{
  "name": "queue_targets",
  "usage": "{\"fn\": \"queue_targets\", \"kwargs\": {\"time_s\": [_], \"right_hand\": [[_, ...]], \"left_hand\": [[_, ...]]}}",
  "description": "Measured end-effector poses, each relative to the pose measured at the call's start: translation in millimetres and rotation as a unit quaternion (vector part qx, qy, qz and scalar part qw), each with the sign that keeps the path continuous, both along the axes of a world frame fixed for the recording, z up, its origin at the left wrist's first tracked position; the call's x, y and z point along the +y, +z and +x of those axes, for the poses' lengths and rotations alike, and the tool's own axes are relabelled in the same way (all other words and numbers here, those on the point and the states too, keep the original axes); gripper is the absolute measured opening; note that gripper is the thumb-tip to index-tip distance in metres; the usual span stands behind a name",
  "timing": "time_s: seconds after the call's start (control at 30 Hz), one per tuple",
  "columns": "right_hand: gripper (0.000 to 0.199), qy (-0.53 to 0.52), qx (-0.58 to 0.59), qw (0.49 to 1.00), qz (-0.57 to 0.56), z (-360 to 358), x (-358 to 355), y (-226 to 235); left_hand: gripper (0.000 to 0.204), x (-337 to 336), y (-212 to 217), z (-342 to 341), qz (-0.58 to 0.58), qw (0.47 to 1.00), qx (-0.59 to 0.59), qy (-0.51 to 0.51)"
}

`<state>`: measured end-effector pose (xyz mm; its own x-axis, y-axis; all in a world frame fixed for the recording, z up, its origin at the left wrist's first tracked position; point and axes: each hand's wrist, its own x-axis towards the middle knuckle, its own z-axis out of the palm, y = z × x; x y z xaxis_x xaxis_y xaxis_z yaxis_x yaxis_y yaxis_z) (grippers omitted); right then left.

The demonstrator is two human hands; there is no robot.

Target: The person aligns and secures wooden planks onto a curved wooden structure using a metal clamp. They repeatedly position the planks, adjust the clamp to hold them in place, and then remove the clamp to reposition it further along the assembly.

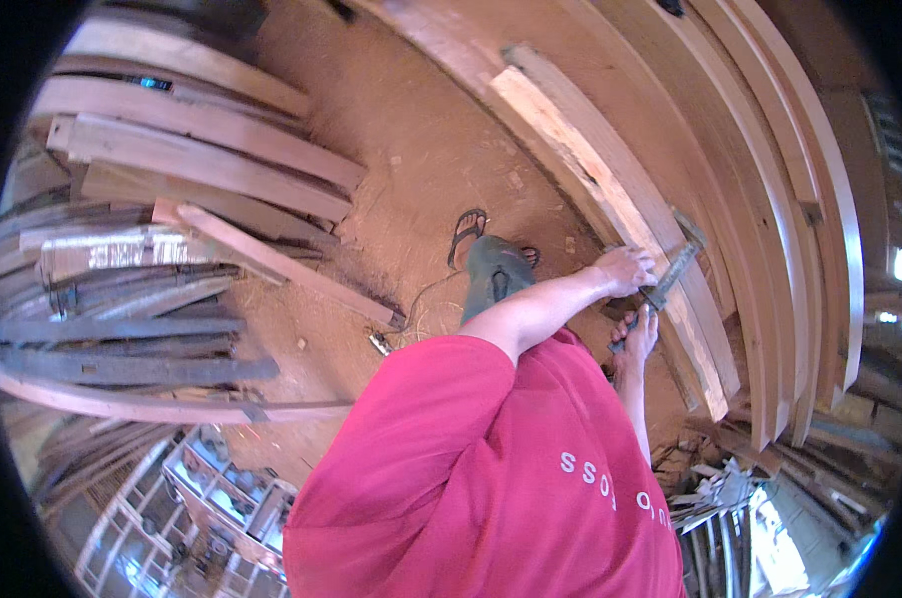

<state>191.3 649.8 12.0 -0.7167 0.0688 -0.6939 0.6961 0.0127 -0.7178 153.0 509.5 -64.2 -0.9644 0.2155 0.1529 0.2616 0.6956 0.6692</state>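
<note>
A dull metal bar clamp (681,265), as it looks from its bar and short crosspiece, lies across a thick timber beam (610,189) at right of centre. The beam's near-side face is pale and rough, with a dark flaw along it. Fingers of my right hand (640,335) close round the tool's near end, by the beam's left edge. Just beyond, my left hand (625,269) is closed, with bent fingers against the beam's edge and the bar. What its fingertips grip is partly hidden. The tool's far crosspiece reaches over the beam's far side.
Long planks (770,199) stand in curved-looking rows to the right. Stacked timber (202,149) fills the left side. A loose board (291,269) juts over the sawdust-covered floor (391,130). A metal-framed rack (217,488) stands at lower left, and wood scraps (715,493) lie at lower right.
</note>
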Motion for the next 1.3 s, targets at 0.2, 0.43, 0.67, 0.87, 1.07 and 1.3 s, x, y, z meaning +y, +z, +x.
{"fn": "queue_targets", "kwargs": {"time_s": [0.2, 0.43, 0.67, 0.87, 1.07, 1.3], "right_hand": [[0.015, 0.01, -0.009, 1.0, -0.02, -3.9, 12.6, -1.8], [0.014, 0.027, -0.013, 0.998, -0.053, -3.7, 17.3, -7.8], [0.012, 0.023, -0.021, 0.999, -0.042, 1.2, 3.7, 1.0], [0.014, 0.009, -0.028, 0.998, -0.059, 2.9, 8.7, -9.9], [0.018, 0.002, -0.03, 0.995, -0.096, 5.1, 9.9, -8.3], [0.021, -0.029, -0.031, 0.993, -0.112, 11.0, 4.8, -5.5]], "left_hand": [[0.031, 10.1, -6.0, -0.4, -0.026, 0.999, 0.007, 0.019], [0.032, 0.5, 7.3, -2.0, -0.009, 0.998, -0.061, 0.016], [0.031, 5.5, -2.3, -4.2, 0.001, 0.998, -0.057, 0.036], [0.034, 8.3, -1.3, -0.6, -0.027, 0.997, -0.064, 0.041], [0.037, 5.3, 5.0, 5.3, -0.027, 0.996, -0.072, 0.04], [0.037, 8.5, 7.3, 6.9, -0.026, 0.996, -0.065, 0.059]]}}
